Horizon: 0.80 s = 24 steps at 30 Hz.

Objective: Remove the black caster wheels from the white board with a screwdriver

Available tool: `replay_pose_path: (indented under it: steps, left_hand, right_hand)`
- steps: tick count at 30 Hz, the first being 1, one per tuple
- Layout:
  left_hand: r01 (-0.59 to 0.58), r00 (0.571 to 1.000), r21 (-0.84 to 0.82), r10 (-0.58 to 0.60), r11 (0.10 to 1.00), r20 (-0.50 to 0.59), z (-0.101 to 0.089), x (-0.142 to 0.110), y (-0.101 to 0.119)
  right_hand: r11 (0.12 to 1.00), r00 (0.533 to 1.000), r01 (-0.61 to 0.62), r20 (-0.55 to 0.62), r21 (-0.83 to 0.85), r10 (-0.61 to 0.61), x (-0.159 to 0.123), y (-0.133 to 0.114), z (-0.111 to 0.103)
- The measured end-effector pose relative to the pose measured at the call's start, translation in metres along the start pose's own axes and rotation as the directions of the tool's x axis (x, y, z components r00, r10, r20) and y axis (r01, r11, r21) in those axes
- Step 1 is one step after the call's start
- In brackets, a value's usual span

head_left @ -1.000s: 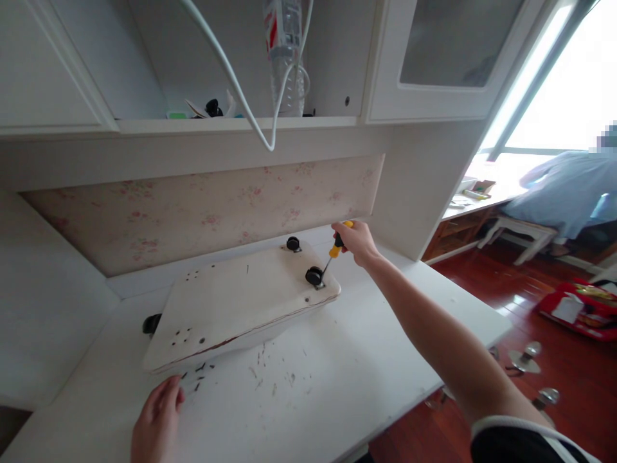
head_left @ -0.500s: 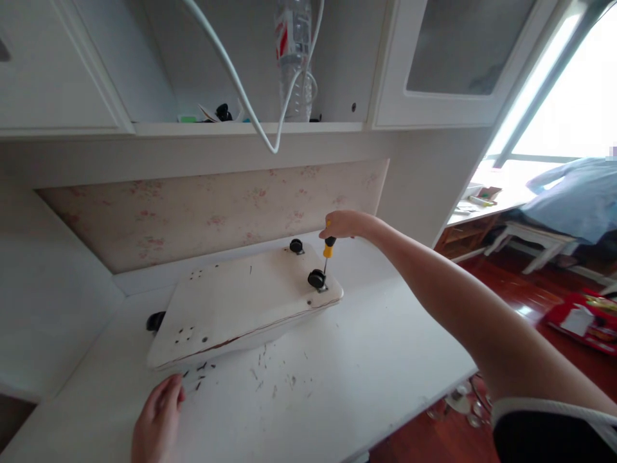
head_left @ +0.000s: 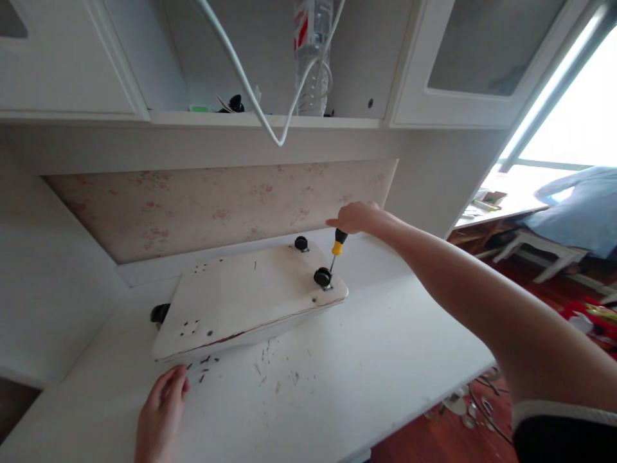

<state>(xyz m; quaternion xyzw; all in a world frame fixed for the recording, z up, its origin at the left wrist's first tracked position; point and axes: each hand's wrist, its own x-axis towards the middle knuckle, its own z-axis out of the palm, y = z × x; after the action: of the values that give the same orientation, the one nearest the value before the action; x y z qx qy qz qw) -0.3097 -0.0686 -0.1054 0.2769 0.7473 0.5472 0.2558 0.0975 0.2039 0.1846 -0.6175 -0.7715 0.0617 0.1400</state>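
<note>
My right hand (head_left: 359, 217) is closed around a black-and-yellow screwdriver (head_left: 339, 244), whose shaft points down at the mounting plate of a black caster wheel (head_left: 322, 277). This caster sits at the right end of a white board (head_left: 241, 296) lying flat, screw holes showing at its left end. A second caster (head_left: 301, 243) stands at the board's back right corner. Several dark screws (head_left: 205, 370) lie before the board's front left corner. Beside them rests my left hand (head_left: 164, 402), fingers curled together; what they hold, if anything, is hidden.
Another black caster (head_left: 160, 313) lies against the board's left edge. Dark scuffs mark the white desk (head_left: 299, 392). A white cable (head_left: 250, 96) hangs before the shelf, which holds a plastic bottle (head_left: 313, 64). At right, a person (head_left: 583, 206) in light blue leans by a white stool (head_left: 542, 247).
My right hand rose and turned over the screwdriver's handle, bringing the tool more upright above the caster plate. My left hand stays by the screws. The whole view has shifted slightly.
</note>
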Motion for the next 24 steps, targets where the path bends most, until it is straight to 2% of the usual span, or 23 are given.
replay_pose_path:
  steps: [3, 7, 10, 14, 17, 21, 24]
  left_hand:
    - [-0.012, 1.000, 0.024, 0.012, 1.000, 0.005, 0.000, 0.001, -0.001]
    - [-0.020, 1.000, 0.033, 0.020, 0.999, 0.007, 0.000, 0.000, -0.001]
    - [-0.028, 1.000, 0.049, 0.028, 0.998, -0.001, 0.000, 0.000, -0.001]
    - [-0.024, 1.000, 0.076, 0.023, 0.997, 0.019, -0.001, 0.001, -0.003]
    - [-0.017, 1.000, 0.067, 0.016, 0.998, 0.019, -0.002, 0.002, -0.005]
    - [-0.015, 1.000, 0.055, 0.014, 0.998, 0.017, -0.001, 0.001, -0.005]
    - [-0.008, 1.000, 0.040, 0.007, 0.999, 0.013, -0.001, 0.001, -0.005]
  right_hand:
    - [0.997, 0.993, 0.016, 0.115, -0.081, -0.007, 0.001, 0.003, -0.005]
    - [0.992, 0.960, 0.056, 0.278, -0.116, -0.021, -0.009, 0.005, -0.021]
    - [0.990, 0.939, 0.053, 0.343, -0.131, -0.005, -0.016, 0.006, -0.024]
    - [0.983, 0.959, 0.007, 0.281, -0.183, 0.045, -0.015, 0.005, -0.015]
    - [0.981, 0.973, 0.035, 0.233, -0.190, 0.011, -0.015, 0.003, -0.013]
    - [0.983, 0.952, 0.124, 0.297, -0.134, -0.080, -0.020, 0.005, -0.018]
    - [0.983, 0.949, 0.123, 0.306, -0.132, -0.078, -0.021, 0.007, -0.019]
